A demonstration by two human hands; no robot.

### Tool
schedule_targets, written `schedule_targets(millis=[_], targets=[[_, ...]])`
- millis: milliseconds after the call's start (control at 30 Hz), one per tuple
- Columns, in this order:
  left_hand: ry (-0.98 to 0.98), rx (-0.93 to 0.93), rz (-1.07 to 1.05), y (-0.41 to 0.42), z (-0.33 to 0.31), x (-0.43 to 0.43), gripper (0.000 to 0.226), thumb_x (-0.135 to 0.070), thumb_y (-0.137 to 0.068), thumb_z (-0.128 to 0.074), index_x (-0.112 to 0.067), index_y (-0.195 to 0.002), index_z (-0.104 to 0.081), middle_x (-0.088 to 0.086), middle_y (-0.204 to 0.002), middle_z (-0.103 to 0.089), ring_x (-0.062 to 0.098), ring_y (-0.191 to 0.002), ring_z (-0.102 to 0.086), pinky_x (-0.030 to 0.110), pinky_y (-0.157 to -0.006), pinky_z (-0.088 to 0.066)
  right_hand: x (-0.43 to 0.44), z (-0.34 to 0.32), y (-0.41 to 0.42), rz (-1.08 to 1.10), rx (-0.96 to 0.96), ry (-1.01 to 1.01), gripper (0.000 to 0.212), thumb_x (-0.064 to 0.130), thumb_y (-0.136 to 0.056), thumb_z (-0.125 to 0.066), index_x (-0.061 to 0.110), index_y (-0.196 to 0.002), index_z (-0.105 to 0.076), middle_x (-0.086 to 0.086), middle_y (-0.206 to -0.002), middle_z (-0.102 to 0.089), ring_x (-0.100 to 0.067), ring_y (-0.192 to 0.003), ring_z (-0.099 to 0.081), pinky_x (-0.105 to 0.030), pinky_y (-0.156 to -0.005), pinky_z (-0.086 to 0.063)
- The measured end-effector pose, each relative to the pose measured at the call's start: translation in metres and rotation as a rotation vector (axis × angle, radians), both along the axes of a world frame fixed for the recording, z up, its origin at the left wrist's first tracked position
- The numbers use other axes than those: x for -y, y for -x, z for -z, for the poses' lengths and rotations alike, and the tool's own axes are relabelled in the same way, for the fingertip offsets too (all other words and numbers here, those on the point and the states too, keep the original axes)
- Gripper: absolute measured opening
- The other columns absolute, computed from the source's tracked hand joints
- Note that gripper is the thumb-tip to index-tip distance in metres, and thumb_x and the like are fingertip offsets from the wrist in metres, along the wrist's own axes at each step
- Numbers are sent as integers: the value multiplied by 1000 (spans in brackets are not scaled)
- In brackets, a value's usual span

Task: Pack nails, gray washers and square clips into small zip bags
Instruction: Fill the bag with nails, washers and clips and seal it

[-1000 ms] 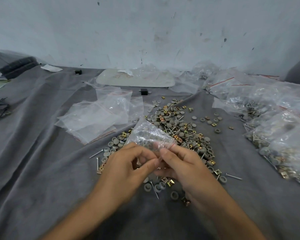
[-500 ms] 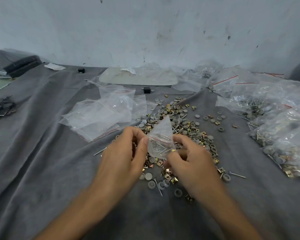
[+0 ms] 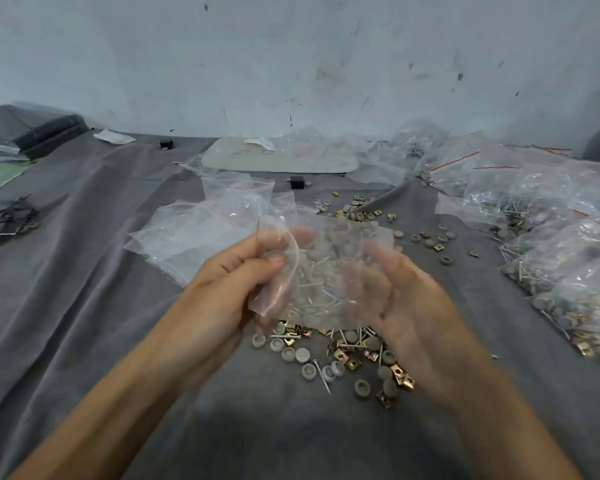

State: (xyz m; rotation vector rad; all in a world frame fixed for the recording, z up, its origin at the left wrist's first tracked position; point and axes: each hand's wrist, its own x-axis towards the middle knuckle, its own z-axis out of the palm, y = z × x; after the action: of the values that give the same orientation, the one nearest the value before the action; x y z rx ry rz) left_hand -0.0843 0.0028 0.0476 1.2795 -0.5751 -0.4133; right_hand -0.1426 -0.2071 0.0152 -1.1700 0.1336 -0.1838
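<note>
Zip bag (image 3: pixel 326 271) crosswise, mouth leftward in left hand (image 3: pixel 222 299) grip

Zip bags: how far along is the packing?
Done: filled bags piled at the right. In hand: the left hand pinches a bag holding nails; the right hand is blurred beside it. Still to do: a loose pile of washers, clips and nails, plus empty bags.

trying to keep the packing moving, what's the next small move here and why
Probably lower the right hand to the pile of gray washers and square clips under it and pick some up: the left hand pinches the zip bag by its edge, mostly nails show inside, and the blurred right hand looks open.
</note>
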Motion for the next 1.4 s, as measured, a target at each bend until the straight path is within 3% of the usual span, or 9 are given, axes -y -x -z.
schedule_targets(millis=[67,133,267,400,500,633,800,1267,1400], targets=[[-46,25,-27,-4,4,-1,28,-23,-95,-56,-27,-115,-74,4,-56,-36,8,-47,-38,19,-45,-30,8,-5,3,-27,66,-133,39,19,-83,-74,8,-119,-67,-11,-88,-75,-18,-71,-72,-27,-65,-61],[-116,107,-108,-7,10,-1,19,-25,-101,-58,-33,-116,-66,4,-59,-44,9,-48,-40,19,-45,-31,12,-8,3,48,96,-94,32,12,-81,-72,6,-111,-64,-11,-77,-72,-14,-58,-65,-22,-56,-57],[-242,283,-249,-10,21,-3,16,-25,-104,-53,-38,-102,-43,5,-71,-67,10,-50,-50,18,-44,-39,12,-7,0,161,66,61,43,18,-74,-75,12,-115,-63,-10,-77,-74,-14,-62,-69,-23,-54,-57],[-296,336,-159,-8,19,-4,23,-19,-107,-49,-27,-94,-65,3,-75,-69,9,-53,-55,18,-47,-43,11,-9,2,207,58,136,46,23,-76,-76,16,-119,-62,-11,-82,-77,-13,-65,-71,-24,-55,-57],[-332,322,-107,-6,18,-2,40,-7,-106,-47,-37,-115,-71,1,-71,-66,15,-57,-56,24,-53,-46,19,-14,8,288,20,449,65,48,-74,-80,35,-132,-55,5,-113,-75,-4,-89,-72,-23,-72,-57],[-375,292,3,-2,19,4,64,-1,-103,-39,-56,-131,-56,-3,-64,-58,17,-58,-56,25,-57,-47,25,-35,24,167,168,1063,78,83,-64,-73,66,-134,-42,42,-141,-43,23,-127,-38,-19,-96,-37],[-371,298,149,9,24,14,49,-5,-89,-46,-35,-123,-64,0,-66,-63,12,-54,-57,23,-52,-47,-3,-36,28,-248,210,1435,102,83,-60,-71,71,-145,-15,36,-155,-19,7,-148,-10,-29,-118,-16],[-482,358,110,7,37,16,53,-15,-87,-44,-52,-122,-60,-10,-57,-55,2,-52,-50,19,-54,-41,-5,-33,28,-233,255,1239,59,57,-77,-79,52,-129,-50,27,-126,-59,1,-123,-55,-28,-100,-48],[-332,321,156,5,28,11,34,-27,-102,-45,-46,-121,-66,-8,-82,-68,7,-72,-62,21,-66,-50,5,-42,32,-132,284,1164,55,51,-79,-81,49,-127,-55,23,-118,-67,4,-113,-63,-13,-90,-49]])
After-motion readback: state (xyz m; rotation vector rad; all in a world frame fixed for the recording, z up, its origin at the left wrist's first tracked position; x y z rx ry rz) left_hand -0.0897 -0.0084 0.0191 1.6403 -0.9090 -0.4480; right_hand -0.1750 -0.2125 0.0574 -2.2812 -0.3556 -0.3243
